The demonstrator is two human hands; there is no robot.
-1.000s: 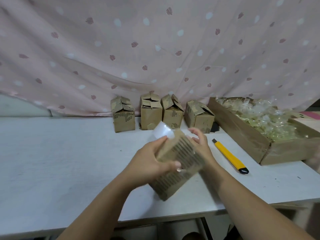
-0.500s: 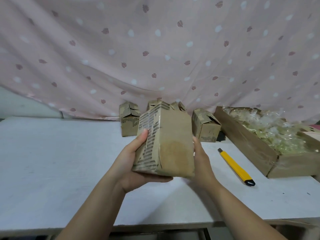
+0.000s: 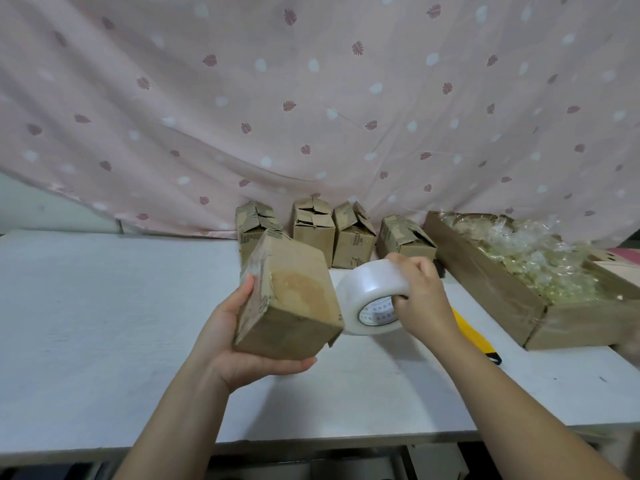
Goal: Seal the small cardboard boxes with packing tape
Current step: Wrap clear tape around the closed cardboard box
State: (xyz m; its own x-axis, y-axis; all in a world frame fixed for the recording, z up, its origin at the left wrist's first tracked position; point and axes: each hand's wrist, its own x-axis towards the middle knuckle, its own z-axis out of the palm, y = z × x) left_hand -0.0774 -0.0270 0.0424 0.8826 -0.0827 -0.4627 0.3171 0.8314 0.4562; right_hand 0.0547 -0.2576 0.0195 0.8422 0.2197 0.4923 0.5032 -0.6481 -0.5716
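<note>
My left hand grips a small brown cardboard box from below and from its left side, holding it tilted above the white table. My right hand grips a roll of clear packing tape, fingers hooked through its core. The roll sits right against the box's right edge. Several more small boxes with loose, half-open flaps stand in a row at the back of the table by the curtain.
A long shallow cardboard tray full of clear plastic packets lies at the right. A yellow utility knife lies on the table, partly hidden behind my right forearm. A pink patterned curtain hangs behind the table.
My right hand has left the box's side and now holds the tape roll against its right edge. My left hand alone holds the box, which has turned and tilted.
</note>
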